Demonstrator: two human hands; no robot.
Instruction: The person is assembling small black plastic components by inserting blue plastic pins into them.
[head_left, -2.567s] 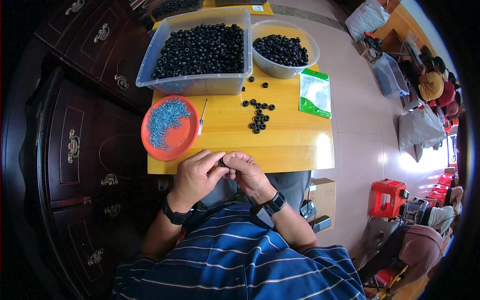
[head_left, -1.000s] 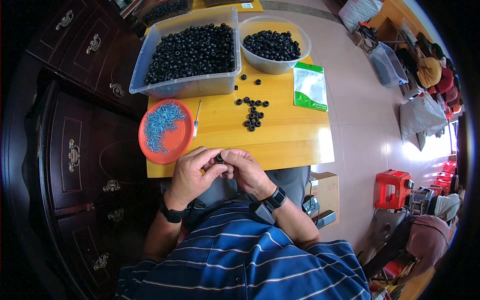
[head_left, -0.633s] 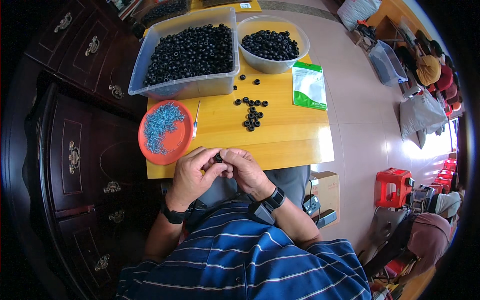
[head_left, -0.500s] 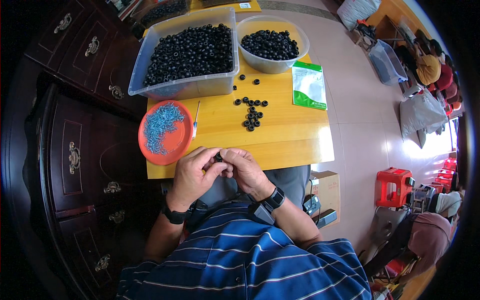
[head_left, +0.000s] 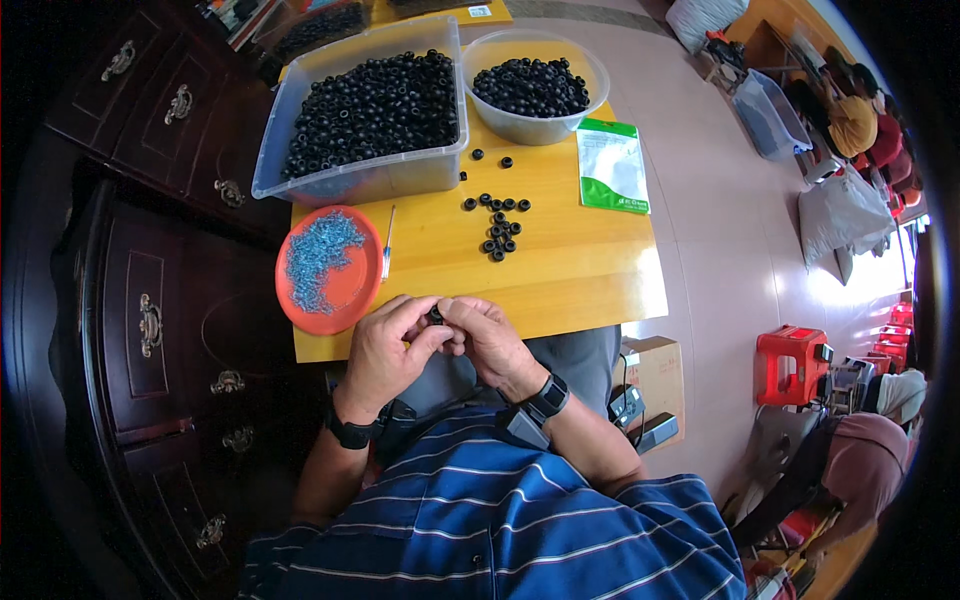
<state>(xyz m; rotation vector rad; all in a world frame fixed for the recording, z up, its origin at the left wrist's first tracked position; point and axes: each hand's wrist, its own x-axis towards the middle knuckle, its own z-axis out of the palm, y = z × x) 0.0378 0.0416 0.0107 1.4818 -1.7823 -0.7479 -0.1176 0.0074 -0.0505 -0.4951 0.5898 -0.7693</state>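
Both hands meet at the table's near edge around one small black ring-shaped part (head_left: pixel 435 315). My left hand (head_left: pixel 386 350) pinches it between thumb and forefinger. From the other side, my right hand (head_left: pixel 484 338) has its thumb and fingertips closed on the same part; the fingers hide much of it. Ahead of them, several loose black rings (head_left: pixel 500 228) lie in a cluster on the yellow table (head_left: pixel 580 270). To the left sits an orange-red plate (head_left: pixel 352 292) with a heap of small shiny metal pieces (head_left: pixel 318 255). A thin screwdriver-like tool (head_left: pixel 389 245) lies beside the plate.
A large clear bin (head_left: pixel 380 178) and a round clear tub (head_left: pixel 535 128), both full of black parts, stand at the back. A green-and-white packet (head_left: pixel 613 168) lies at the right. Dark wooden drawers (head_left: pixel 150 330) flank the left; a red stool (head_left: pixel 790 365) and other people are off right.
The view has shifted slightly, so the table things sit a little differently in it. Both hands keep almost the same grip on the black part. A person at the lower right has moved an arm.
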